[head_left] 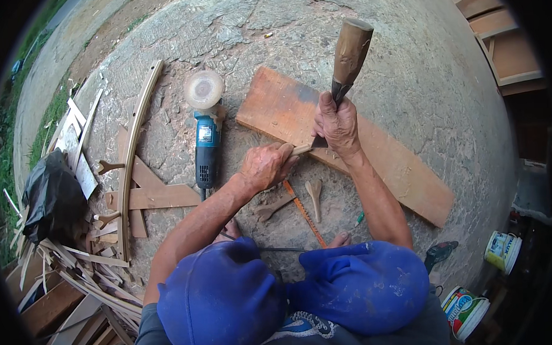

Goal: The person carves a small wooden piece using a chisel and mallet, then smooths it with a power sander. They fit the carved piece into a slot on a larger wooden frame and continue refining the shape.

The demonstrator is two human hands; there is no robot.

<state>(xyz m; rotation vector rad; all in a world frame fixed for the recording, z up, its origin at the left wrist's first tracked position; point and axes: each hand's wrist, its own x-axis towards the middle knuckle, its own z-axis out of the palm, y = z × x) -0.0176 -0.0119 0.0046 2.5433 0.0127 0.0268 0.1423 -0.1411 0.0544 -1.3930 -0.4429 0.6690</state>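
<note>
My right hand (338, 123) is wrapped round the dark shank of a chisel (352, 47), whose thick wooden handle points up and away from me. Its blade comes down onto a small pale wooden piece (301, 150) at the edge of a reddish wooden plank (403, 171). From the left, my left hand (265, 165) grips that piece; most of it is hidden by my fingers. Between my forearms, two Y-shaped wooden pieces (314, 199) and an orange strip with marks along it (305, 214) lie on the ground.
An angle grinder (206, 135) with a round disc lies left of the plank. Beyond it are a curved wooden rail (135, 147), crossed boards (161, 196), a black plastic bag (55, 195) and scrap wood. Two buckets (465, 312) and a drill-like tool (440, 253) are at the lower right.
</note>
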